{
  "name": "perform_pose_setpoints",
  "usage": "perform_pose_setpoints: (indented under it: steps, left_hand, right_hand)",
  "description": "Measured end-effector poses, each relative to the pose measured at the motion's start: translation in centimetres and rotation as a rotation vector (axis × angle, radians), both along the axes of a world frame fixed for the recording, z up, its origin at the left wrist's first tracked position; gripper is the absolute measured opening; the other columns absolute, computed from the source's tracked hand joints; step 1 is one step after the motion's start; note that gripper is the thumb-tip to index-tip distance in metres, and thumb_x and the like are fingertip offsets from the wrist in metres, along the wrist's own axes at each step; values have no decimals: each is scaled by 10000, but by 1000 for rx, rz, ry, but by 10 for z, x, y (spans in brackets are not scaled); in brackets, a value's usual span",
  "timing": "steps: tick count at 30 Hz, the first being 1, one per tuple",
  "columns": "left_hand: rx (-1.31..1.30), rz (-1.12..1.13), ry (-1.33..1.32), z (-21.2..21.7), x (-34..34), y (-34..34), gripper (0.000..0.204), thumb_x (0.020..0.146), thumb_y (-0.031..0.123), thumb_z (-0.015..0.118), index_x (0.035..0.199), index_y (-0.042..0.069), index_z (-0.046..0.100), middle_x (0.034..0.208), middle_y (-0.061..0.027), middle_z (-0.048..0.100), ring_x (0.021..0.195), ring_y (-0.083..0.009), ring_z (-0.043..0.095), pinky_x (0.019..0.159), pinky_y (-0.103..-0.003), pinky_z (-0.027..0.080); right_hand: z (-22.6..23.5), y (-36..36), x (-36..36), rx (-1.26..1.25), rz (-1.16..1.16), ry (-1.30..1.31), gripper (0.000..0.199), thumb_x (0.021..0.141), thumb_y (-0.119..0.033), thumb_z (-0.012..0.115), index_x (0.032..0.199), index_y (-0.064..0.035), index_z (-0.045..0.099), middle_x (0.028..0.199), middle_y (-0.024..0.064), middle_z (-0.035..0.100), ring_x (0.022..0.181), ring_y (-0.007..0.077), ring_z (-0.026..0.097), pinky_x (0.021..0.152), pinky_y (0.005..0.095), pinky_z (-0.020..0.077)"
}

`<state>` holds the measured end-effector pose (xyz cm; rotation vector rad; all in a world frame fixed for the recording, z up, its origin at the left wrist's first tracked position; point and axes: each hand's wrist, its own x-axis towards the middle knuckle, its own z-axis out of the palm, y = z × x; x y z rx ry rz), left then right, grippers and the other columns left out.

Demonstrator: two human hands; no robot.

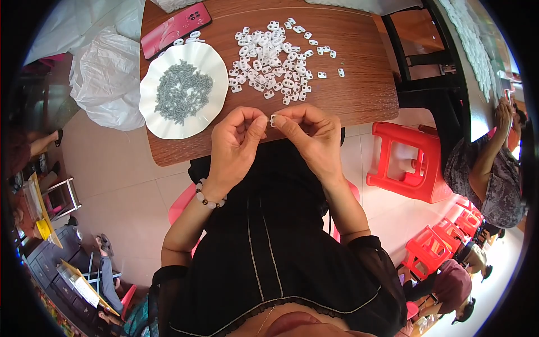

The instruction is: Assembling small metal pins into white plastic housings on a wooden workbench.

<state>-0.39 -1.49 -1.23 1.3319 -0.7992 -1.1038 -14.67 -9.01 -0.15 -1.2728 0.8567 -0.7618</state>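
My right hand pinches a small white plastic piece between thumb and forefinger, just over the table's near edge. Close beside it, my left hand has its thumb and forefinger pressed together. Whatever it may hold is too small to make out. Beyond my hands lies a loose heap of white two-holed plastic pieces, several of them scattered to the right. A white wavy-rimmed plate to the left bears a pile of short, slim grey pieces that look like tiny springs.
On the brown wooden table, a pink phone lies at the far left. A white plastic bag is beyond the left edge. Red stools stand on the right. Other people sit at tables on both sides.
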Motion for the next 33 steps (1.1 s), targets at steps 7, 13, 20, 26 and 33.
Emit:
perform_pose_setpoints:
  steps: [7, 13, 20, 26, 33]
  left_hand:
    - [-28, 33, -47, -3, -1, 1, 142, 945, 115, 602, 950, -27, 602, 782, 8, 591, 690, -38, 527, 628, -187, 447]
    - [-25, 33, -68, -2, -1, 0, 128, 939, 100, 605, 934, -28, 609, 775, 7, 599, 676, -34, 526, 608, -184, 443]
    - [-28, 66, -61, -4, -3, 1, 125, 933, 93, 612, 918, -31, 615, 758, 7, 604, 657, -30, 523, 587, -182, 437]
    - [-30, 70, -41, -8, -2, 2, 136, 933, 106, 618, 922, -30, 618, 755, 4, 606, 660, -35, 533, 587, -179, 438]
    - [6, 84, 82, -2, -2, 0, 198, 960, 180, 589, 960, -14, 629, 818, -19, 630, 684, -55, 553, 599, -191, 451]
  right_hand:
    - [5, 3, 2, -73, 9, 75, 85, 865, -23, 679, 925, 37, 675, 804, 42, 689, 745, 67, 628, 668, 197, 492]
    - [6, 6, 3, -128, -20, 79, 89, 858, -37, 693, 917, 29, 683, 790, 33, 688, 713, 61, 620, 650, 195, 486]
    - [4, 9, 5, -181, -37, 99, 87, 855, -32, 694, 918, 28, 688, 789, 29, 688, 707, 57, 617, 645, 192, 483]
    - [0, 10, 6, -134, -31, 96, 87, 861, -24, 683, 923, 37, 681, 799, 41, 692, 725, 67, 630, 667, 199, 498]
    - [1, 8, 9, -2, -87, -67, 86, 878, -34, 671, 920, 41, 668, 810, 49, 689, 732, 67, 625, 666, 200, 503]
